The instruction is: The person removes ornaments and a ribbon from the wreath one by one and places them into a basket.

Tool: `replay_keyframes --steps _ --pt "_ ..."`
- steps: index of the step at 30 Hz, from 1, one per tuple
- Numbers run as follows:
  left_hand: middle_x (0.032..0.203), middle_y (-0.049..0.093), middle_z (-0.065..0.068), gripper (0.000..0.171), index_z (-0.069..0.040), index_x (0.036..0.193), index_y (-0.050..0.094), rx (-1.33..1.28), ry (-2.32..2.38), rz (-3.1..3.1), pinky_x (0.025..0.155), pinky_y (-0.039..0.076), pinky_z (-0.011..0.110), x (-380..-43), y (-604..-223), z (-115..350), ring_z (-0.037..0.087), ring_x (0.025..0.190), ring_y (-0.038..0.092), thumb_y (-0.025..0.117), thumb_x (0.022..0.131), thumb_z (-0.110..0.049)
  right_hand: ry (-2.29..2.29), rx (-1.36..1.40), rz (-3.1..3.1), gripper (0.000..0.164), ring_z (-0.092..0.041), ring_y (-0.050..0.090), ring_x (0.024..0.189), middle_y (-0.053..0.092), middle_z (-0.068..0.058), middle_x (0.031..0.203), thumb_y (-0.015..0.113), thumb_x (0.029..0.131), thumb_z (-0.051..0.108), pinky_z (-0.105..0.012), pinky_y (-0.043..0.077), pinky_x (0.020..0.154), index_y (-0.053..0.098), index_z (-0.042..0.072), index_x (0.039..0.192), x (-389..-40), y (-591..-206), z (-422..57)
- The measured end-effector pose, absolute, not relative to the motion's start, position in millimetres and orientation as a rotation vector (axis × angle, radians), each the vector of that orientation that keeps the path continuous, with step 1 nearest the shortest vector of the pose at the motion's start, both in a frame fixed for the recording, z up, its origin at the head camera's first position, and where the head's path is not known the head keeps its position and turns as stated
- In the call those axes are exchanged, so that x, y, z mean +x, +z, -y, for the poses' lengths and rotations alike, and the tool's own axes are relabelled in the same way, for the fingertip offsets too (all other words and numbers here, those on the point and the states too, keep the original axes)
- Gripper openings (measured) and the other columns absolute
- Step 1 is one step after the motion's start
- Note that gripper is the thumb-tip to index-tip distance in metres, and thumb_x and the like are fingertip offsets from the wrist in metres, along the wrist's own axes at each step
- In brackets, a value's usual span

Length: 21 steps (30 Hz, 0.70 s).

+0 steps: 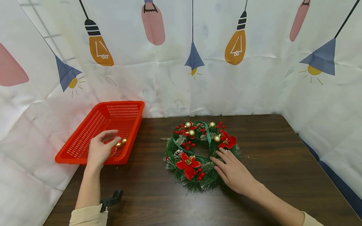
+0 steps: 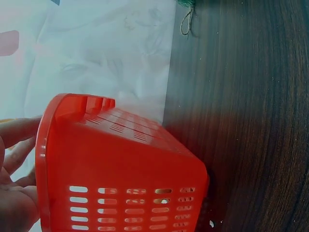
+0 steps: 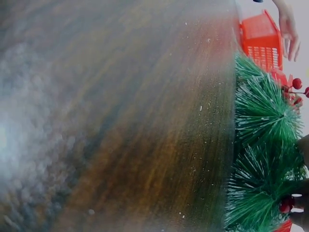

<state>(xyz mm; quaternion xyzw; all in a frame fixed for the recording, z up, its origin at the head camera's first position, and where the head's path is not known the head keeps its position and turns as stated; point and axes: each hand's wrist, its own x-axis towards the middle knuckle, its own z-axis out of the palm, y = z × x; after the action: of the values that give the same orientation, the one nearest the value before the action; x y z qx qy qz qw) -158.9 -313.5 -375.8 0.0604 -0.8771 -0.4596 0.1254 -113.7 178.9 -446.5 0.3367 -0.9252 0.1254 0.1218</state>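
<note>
First, I log the left hand: fingers loosely parted, seemingly ungripping, at gold baubles in the red basket. Right hand: fingers extended, resting on the wreath, table beneath. Risk: baubles rolling off if pinched loosely. Left-wrist view alone shows fingers above the basket's rim.

So the wreath was lying flat, all frosted green needles with red poinsettias at about 2, 7 and 11 o'clock, plus red berries, pinecones, gold baubles and a green ribbon looped over it. The right hand rested on its 4 o'clock side, fingers pretty straight. Over at the wreath's 9 to 10 o'clock sat a red slotted basket, upright, with two shiny gold balls around its 4 o'clock, just beside the left hand's fingertips.
</note>
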Motion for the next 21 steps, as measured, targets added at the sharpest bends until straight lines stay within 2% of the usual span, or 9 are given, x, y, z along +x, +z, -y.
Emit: replay_keyframes --steps 10,21 --pt "0.125 0.067 0.015 0.044 -0.008 0.134 0.066 0.067 -1.358 2.534 0.080 0.052 0.012 -160.0 -375.0 302.7 0.015 0.107 0.062 0.071 0.099 -0.034 0.388 1.025 2.632 0.044 -0.043 0.042 0.141 0.057 -0.023 0.142 0.076 0.095 0.021 -0.061 0.033 0.114 0.066 0.008 0.137 -115.8 -445.8 -180.5" --pt "0.120 0.067 0.013 0.043 -0.008 0.133 0.065 0.044 -1.442 2.527 0.073 0.059 0.023 -159.9 -373.7 297.5 0.011 0.088 0.070 0.072 0.099 -0.033 0.410 1.167 2.597 0.055 -0.043 0.042 0.141 0.058 -0.021 0.141 0.085 0.086 0.012 -0.058 0.036 0.113 0.067 0.013 0.137 -125.1 -447.8 -192.0"
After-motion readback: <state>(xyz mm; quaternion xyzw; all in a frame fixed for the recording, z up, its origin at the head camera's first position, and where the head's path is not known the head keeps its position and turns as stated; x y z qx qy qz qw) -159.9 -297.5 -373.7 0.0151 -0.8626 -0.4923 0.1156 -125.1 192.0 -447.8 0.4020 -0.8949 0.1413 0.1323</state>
